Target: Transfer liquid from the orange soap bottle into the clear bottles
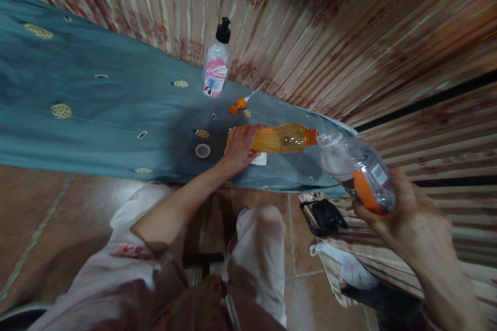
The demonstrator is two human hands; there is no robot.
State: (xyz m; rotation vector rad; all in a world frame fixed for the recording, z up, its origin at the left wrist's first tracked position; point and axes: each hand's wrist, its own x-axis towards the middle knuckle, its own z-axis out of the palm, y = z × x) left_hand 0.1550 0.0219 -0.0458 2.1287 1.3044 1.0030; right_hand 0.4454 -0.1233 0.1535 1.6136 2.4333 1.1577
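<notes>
My left hand (pixel 240 146) is closed around the lower part of an orange see-through bottle (pixel 285 138), whose open neck points right. In my right hand (pixel 407 212) is a clear plastic bottle (pixel 351 165) with an orange and black label, gripped near its base and tilted. The mouths of the two bottles meet or nearly meet; whether they touch I cannot tell. Behind my left hand lies an orange spray or pump top (pixel 239 105) with a thin tube. A small round clear cap (pixel 202 151) sits to the left. Partly under the orange bottle is something white (pixel 259 159).
A pump bottle (pixel 216 70) with a black top and pink label stands at the back of the teal cloth (pixel 97 129). Striped curtains (pixel 303 26) hang behind and to the right. On the tiled floor lie a black bag (pixel 324 215) and a white plastic bag (pixel 355 266).
</notes>
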